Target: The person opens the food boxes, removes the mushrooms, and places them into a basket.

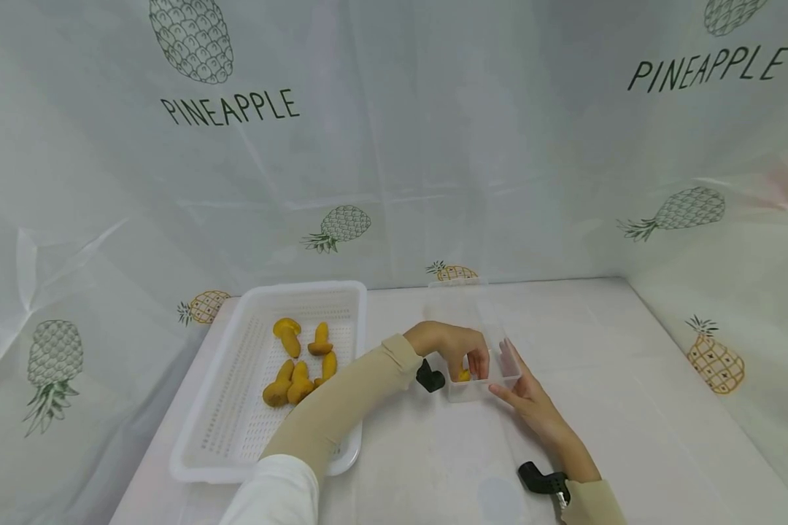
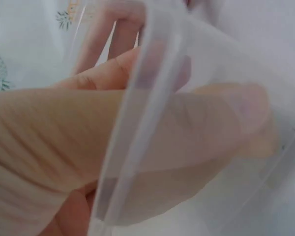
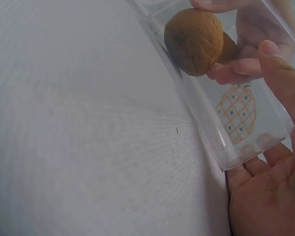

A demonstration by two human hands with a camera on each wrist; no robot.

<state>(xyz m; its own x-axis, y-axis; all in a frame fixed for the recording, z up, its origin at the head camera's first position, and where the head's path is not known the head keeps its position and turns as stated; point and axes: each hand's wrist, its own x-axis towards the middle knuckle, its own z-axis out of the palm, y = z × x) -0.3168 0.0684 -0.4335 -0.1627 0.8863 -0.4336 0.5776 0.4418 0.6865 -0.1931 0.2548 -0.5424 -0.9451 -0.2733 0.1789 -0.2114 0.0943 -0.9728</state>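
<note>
A clear plastic box stands on the table with its see-through lid raised at the back. Inside it, my left hand pinches a yellow-brown mushroom between thumb and fingers, the round cap low by the near wall. The left wrist view shows the thumb through the box's cloudy wall, where the mushroom is mostly hidden. At the box's right end, my right hand rests with thumb and fingers spread around the near corner, its fingertips against the end wall.
To the left lies a white perforated basket with several yellow mushrooms in it. My left forearm crosses the basket's right rim. A pineapple-printed sheet hangs behind the white table and at its sides.
</note>
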